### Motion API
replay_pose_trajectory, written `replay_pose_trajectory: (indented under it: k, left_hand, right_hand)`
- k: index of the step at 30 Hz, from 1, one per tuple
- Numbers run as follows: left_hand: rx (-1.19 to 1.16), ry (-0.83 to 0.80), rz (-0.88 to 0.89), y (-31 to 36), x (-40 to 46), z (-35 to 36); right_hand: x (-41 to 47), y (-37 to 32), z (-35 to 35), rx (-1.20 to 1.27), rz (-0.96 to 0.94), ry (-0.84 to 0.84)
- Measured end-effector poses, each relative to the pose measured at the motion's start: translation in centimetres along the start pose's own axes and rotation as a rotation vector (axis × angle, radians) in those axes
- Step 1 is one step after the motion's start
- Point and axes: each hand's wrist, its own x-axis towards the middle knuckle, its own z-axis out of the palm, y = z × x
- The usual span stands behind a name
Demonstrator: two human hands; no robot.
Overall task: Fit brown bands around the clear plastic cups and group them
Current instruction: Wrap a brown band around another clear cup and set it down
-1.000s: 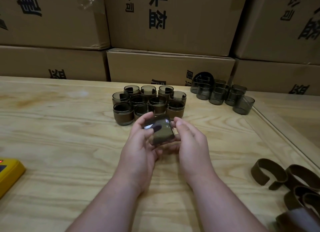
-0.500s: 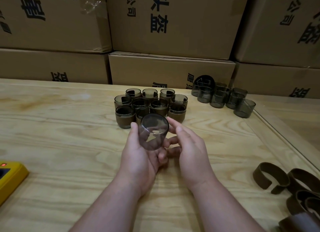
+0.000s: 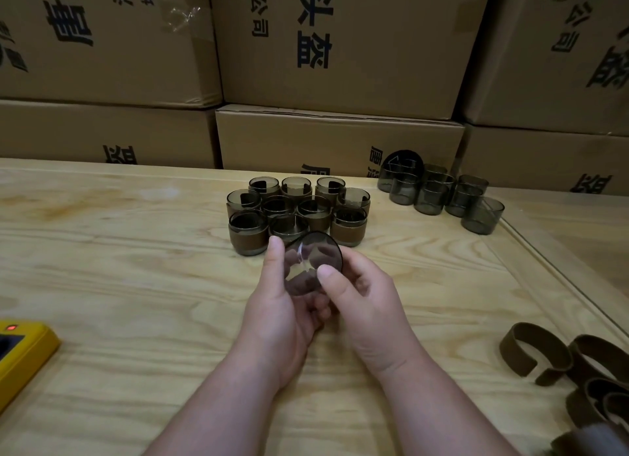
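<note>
**Holding a cup tilted above the bench: slip and knock risks**

Head view: both hands hold one clear cup (image 3: 311, 263) in mid-air, just in front of the banded group (image 3: 296, 210). Left hand (image 3: 282, 306) has fingers curled round the cup's side w/ thumb up along its wall; right hand (image 3: 357, 295) pinches the near edge, thumb on the cup's end face. Cup lies tilted, round end toward the camera. Can't tell if a band is on it; none shows through the plastic.

Risks, as I judge: smooth plastic + a light pinch, so the cup may slip and drop onto the bench (image 3: 136, 285). It sits v. close to the front row of the banded group, so a push fwd could topple those cups. Unbanded cups (image 3: 442, 197) stand well apart at back right; loose brown bands (image 3: 578, 370) lie at near right.

Writing: cardboard boxes (image 3: 340, 47) behind carry large black Chinese characters, "头盔" readable, plus "公司" partly cut off. No brand legible. Yellow device (image 3: 23, 350) at left edge shows a red light, no readable text.
</note>
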Motion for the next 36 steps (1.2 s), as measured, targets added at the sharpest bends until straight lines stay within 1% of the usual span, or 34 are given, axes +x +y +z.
replay_pose_trajectory:
  k: [3, 7, 12, 17, 21, 24, 28, 32, 36]
  left_hand:
    - [0.048, -0.010, 0.016, -0.10, -0.03, 0.03]
    - [0.100, -0.052, 0.013, -0.29, -0.06, -0.03]
    - [0.206, -0.108, 0.036, -0.28, -0.13, -0.20]
    - [0.265, -0.185, 0.074, -0.33, -0.21, -0.29]
    - [0.240, -0.165, 0.066, -0.43, -0.24, -0.34]
    - [0.146, -0.104, 0.019, -0.30, -0.31, -0.16]
    - [0.048, -0.081, -0.019, -0.04, -0.23, -0.05]
    - [-0.010, -0.026, -0.043, 0.04, -0.08, -0.01]
    - [-0.022, -0.013, -0.054, -0.08, -0.03, 0.03]
  right_hand:
    - [-0.07, -0.07, -0.03, -0.020, 0.010, 0.004]
    - [-0.13, -0.23, -0.01, -0.017, 0.008, 0.071]
    - [0.06, -0.31, 0.01, 0.112, 0.057, 0.136]
    - [0.26, -0.45, -0.07, 0.134, 0.092, 0.230]
    - [0.44, -0.42, -0.26, 0.128, 0.143, 0.283]
    - [0.33, -0.43, -0.30, 0.105, 0.118, 0.240]
    - [0.35, -0.15, -0.23, 0.107, 0.084, 0.172]
    - [0.37, -0.13, -0.09, 0.161, 0.073, 0.110]
    - [0.26, 0.03, -0.07, 0.132, 0.062, 0.016]
